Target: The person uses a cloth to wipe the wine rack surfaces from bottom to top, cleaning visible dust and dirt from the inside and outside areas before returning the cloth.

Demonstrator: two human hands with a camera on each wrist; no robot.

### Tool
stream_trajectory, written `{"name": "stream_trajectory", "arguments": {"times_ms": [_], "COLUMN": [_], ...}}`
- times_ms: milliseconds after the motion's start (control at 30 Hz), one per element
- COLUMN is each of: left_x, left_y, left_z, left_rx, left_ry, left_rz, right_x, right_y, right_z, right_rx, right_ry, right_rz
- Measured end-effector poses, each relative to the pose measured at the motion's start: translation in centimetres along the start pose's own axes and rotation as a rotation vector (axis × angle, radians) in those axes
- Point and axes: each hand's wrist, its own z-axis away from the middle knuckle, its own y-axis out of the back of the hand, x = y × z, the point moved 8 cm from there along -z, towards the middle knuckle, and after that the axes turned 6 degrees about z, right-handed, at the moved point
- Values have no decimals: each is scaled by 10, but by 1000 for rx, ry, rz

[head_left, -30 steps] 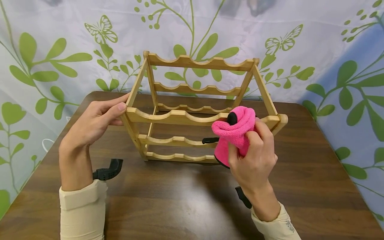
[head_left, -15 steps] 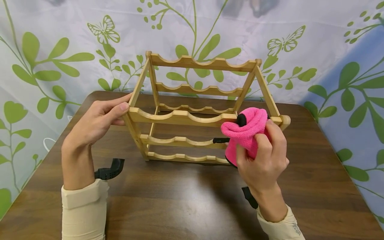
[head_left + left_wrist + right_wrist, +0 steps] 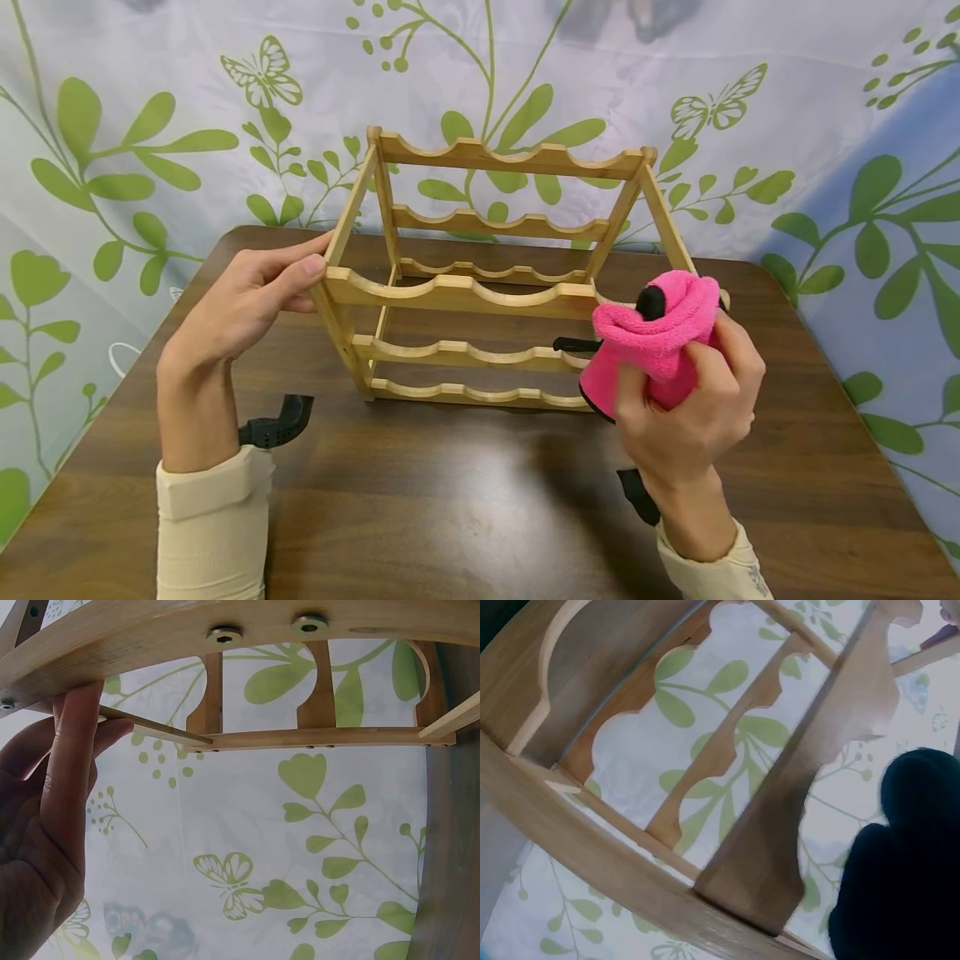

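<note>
A light wooden wine rack with scalloped rails stands on the brown table. My left hand pinches its near left upper corner, thumb in front and fingers along the side. In the left wrist view that hand meets the rack's side frame. My right hand grips a bunched pink cloth with black edging at the right end of the front top rail, which the cloth partly covers. A black strip juts left from the cloth. The right wrist view shows a dark shape beside the rack's rail.
The brown wooden table reaches to a pale backdrop printed with green leaves and butterflies. Black camera mounts sit at both wrists. A white cable loop shows at the table's left edge.
My right hand has slid the pink cloth rightward along the front top rail to its right end. My left hand keeps its hold on the left corner, and the rack stays in place.
</note>
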Motion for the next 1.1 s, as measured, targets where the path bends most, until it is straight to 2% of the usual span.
{"name": "stream_trajectory", "arguments": {"times_ms": [133,233,333,433,567,667,767,833,933,1100], "left_x": [0,-1,-1,-1,-2,0,1,0,0,0], "left_y": [0,1,1,1,2,1,0,-1,-1,0], "left_z": [0,0,0,0,0,0,0,0,0,0], "left_rx": [2,5,6,7,10,8,9,9,5,3], "left_ry": [3,8,11,11,6,-5,-13,-15,-15,-17], "left_rz": [-4,-6,-5,-6,-8,-8,-3,7,28,33], "right_x": [-2,-18,-41,-67,-105,-130,-146,-151,-151,-143], "right_y": [2,-2,-8,-17,-31,-43,-55,-64,-76,-83], "right_z": [-3,-2,1,7,21,37,51,57,61,61], "right_rx": [53,67,79,104,71,-35,-150,-231,-314,-374], "right_ry": [-70,-36,52,188,495,732,858,873,850,784], "right_rz": [-118,-168,-219,-274,-341,-382,-385,-361,-311,-290]}}
